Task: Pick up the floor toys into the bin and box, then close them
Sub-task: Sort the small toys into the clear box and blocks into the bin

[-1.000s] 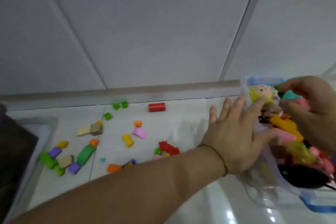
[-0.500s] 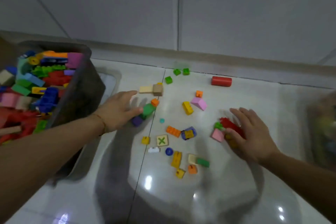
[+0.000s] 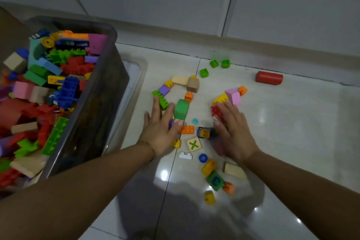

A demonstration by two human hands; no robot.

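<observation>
Bin [image 3: 106,103]: at the far left, open, heaped with bricks, no lid on it.

My left hand [image 3: 160,126]: just right of the bin, palm down on the floor, fingers straight and spread. It grips nothing, and the forefinger side lies against the green block [image 3: 181,109].

Green block: one step farther from the bin than my left hand. Its long axis runs away from me, roughly along the bin's wall.

Loose toys: the orange brick [image 3: 187,129], toy car [image 3: 205,132] and X tile [image 3: 193,144] lie between my two hands, on the side of my left hand away from the bin.

My right hand [image 3: 231,132]: farther from the bin again, palm down, fingers straight and close together. The fingertips rest over the red bricks [image 3: 215,112], and it pinches nothing.

Red cylinder [image 3: 269,77]: farthest from the bin, well apart from both hands and nearer my right. It lies crosswise to me.

Next move, as I judge it: the pile sits between my palms, so I close them inward and scoop. The load then goes leftward to the bin, and my left hand is nearer it.
</observation>
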